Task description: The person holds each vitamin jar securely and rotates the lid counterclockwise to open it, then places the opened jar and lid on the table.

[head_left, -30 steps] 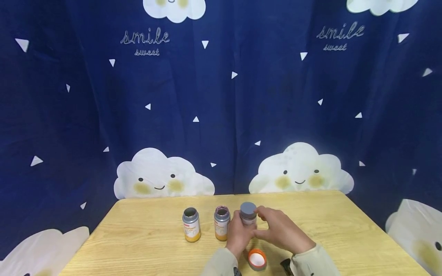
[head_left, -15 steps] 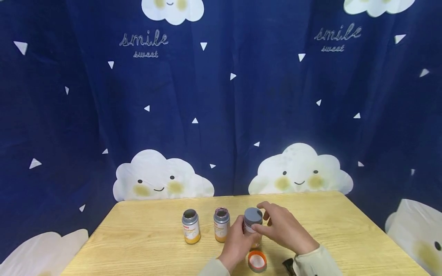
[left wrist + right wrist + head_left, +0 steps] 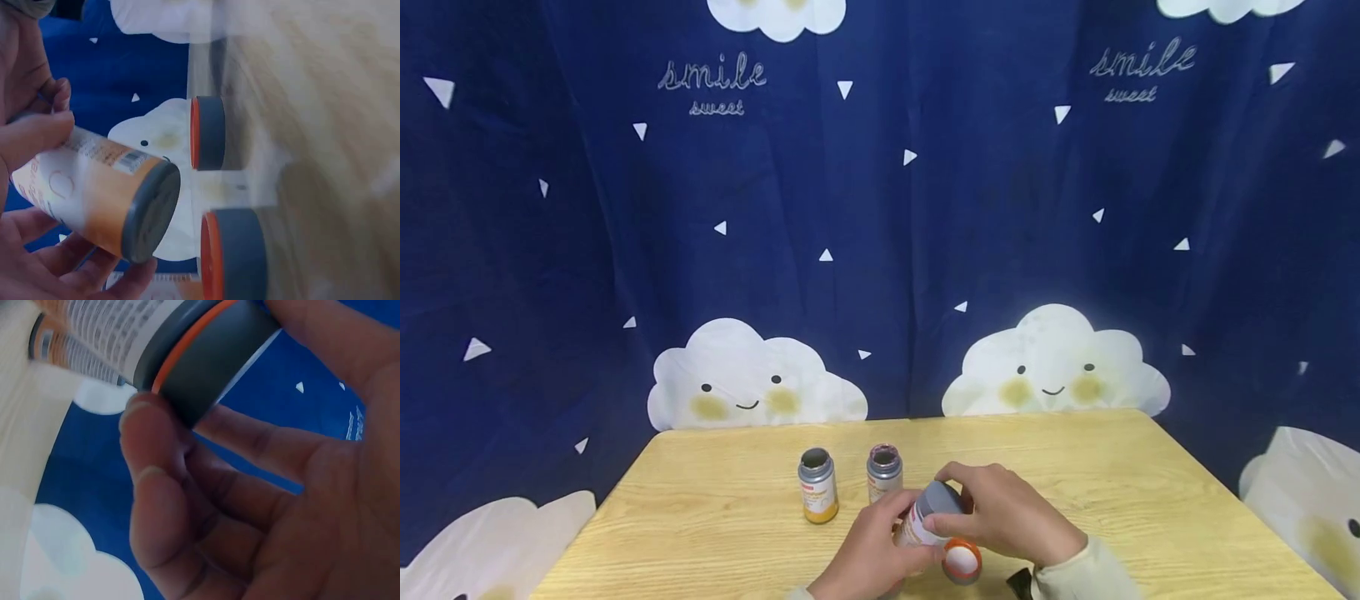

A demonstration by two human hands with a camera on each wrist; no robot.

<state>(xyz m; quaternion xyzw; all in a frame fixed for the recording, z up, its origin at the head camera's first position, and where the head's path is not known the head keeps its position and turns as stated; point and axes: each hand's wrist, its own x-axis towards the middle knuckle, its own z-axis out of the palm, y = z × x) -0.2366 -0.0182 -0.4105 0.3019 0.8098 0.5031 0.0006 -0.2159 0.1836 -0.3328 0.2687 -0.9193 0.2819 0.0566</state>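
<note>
A supplement bottle [image 3: 915, 529] with a white and orange label is held tilted above the table's near part. My left hand [image 3: 868, 546] grips its body from the left, the thumb along the near side. In the left wrist view the grey base of the bottle [image 3: 100, 187] points down toward the tabletop. My right hand [image 3: 1011, 515] grips the grey screw cap [image 3: 942, 498] between thumb and fingers. Close up in the right wrist view, an orange ring shows between the cap [image 3: 215, 365] and the bottle's grey shoulder.
Two uncapped bottles stand upright behind the hands, the left bottle [image 3: 817, 487] and the middle bottle [image 3: 884, 473]. A loose cap [image 3: 962, 561] with an orange rim lies below the right hand. The left wrist view shows a far cap [image 3: 209, 132] and a near cap [image 3: 240, 256].
The held bottle has gone from nearly upright to tilted and moved nearer and to the left. My right hand has closed onto its cap, and my left hand has shifted lower.
</note>
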